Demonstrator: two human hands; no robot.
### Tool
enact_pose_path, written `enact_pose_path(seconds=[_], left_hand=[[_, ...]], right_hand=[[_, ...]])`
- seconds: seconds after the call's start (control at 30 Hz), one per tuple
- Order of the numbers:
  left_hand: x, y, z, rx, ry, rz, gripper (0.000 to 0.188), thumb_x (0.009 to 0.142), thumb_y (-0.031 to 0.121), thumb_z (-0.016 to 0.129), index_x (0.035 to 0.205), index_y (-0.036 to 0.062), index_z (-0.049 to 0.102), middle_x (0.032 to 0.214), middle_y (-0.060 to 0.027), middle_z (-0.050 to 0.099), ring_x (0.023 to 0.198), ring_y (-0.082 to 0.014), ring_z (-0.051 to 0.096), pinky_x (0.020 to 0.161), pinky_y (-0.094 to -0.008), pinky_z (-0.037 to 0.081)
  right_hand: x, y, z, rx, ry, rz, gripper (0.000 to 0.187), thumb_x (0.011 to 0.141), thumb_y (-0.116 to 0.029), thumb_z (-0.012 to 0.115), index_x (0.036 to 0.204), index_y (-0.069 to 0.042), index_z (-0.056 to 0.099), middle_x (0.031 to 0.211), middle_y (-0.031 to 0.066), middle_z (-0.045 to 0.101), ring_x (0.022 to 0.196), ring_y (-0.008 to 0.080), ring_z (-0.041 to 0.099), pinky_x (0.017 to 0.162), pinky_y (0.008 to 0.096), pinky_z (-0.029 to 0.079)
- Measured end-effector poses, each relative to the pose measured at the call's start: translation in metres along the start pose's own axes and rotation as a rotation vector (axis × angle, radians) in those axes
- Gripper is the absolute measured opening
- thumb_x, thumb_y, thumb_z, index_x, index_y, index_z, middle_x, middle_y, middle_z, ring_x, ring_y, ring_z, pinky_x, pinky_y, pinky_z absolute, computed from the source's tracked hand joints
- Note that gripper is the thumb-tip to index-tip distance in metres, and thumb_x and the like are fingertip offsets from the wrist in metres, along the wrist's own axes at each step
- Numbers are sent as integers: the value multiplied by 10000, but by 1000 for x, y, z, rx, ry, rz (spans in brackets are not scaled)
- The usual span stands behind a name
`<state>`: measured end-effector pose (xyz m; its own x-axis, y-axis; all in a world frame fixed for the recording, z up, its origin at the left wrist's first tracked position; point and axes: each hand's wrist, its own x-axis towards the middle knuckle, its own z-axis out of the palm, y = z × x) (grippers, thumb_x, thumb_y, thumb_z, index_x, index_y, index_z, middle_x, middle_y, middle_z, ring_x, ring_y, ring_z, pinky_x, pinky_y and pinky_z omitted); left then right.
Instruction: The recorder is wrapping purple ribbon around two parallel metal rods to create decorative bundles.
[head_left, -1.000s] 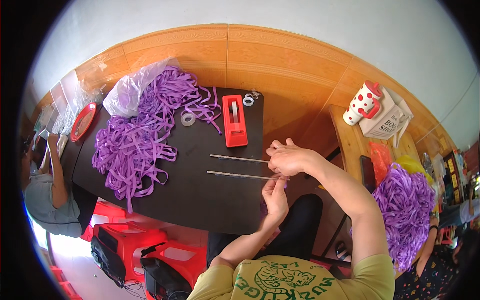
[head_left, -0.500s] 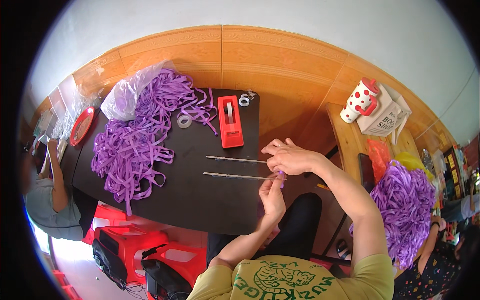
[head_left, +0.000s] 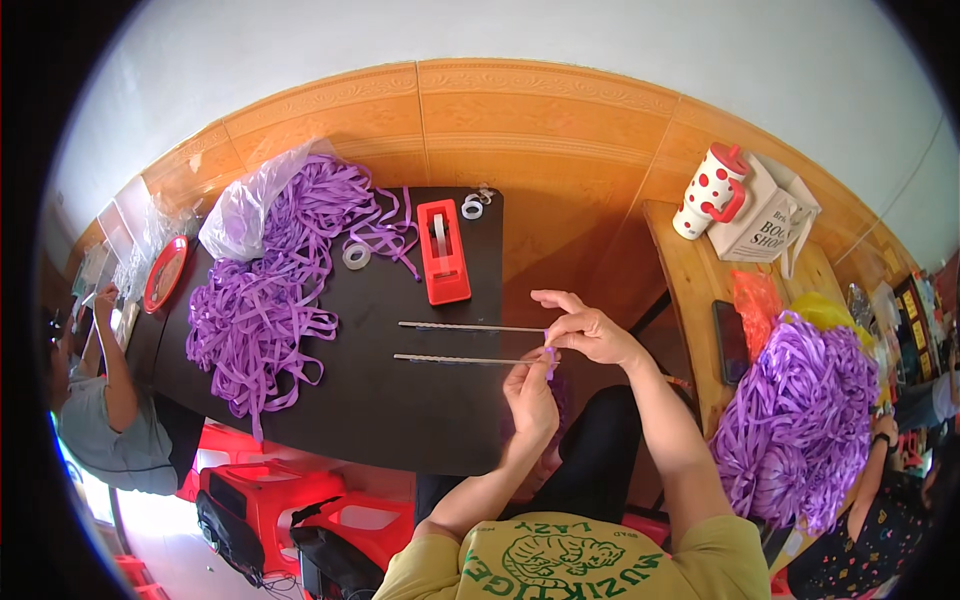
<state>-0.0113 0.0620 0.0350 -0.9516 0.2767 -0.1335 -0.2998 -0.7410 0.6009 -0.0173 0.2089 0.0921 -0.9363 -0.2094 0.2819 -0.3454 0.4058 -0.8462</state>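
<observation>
Narrow, glossy purple ribbon (head_left: 549,357) shows crumpled at the ends of two thin grey rods (head_left: 470,326), to the right of the red tape dispenser (head_left: 449,288) and nearer the person (head_left: 562,560). The rods run side by side over the black bench (head_left: 400,430), and from where I stand they look ridged. The left hand (head_left: 534,402) angles up, thumb and forefinger pinching the ribbon; the right hand (head_left: 595,335) bends in at the wrist, pinching its upper part, with another finger stretched out toward the dispenser.
</observation>
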Motion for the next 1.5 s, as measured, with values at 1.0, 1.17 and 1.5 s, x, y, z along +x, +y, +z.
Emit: enact_pose_path(seconds=[1.0, 1.17, 1.5], left_hand=[[-7, 3, 9, 94, -28, 17, 115, 861, 83, 602, 773, 9, 613, 748, -54, 635, 627, -100, 568, 604, -211, 436], [-17, 10, -10, 139, 37, 4, 181, 907, 179, 570, 837, 25, 633, 790, -36, 646, 676, -76, 565, 629, -212, 428], [-85, -11, -72, 979, -760, -343, 262, 859, 243, 601, 857, -17, 637, 720, -70, 621, 687, -103, 552, 622, -260, 447]], right_hand=[[-24, 87, 73, 1128, 279, 166, 301, 876, -219, 598, 1045, 30, 605, 1026, 132, 621, 820, 162, 611, 711, 272, 501], [-21, 42, 104, 937, 612, 275, 470, 897, -315, 561, 1234, -2, 468, 1000, 124, 602, 929, 176, 582, 788, 323, 490], [-15, -5, 69, 775, 671, 383, 278, 761, 44, 616, 1037, 53, 582, 779, 53, 591, 694, 152, 602, 651, 258, 485]])
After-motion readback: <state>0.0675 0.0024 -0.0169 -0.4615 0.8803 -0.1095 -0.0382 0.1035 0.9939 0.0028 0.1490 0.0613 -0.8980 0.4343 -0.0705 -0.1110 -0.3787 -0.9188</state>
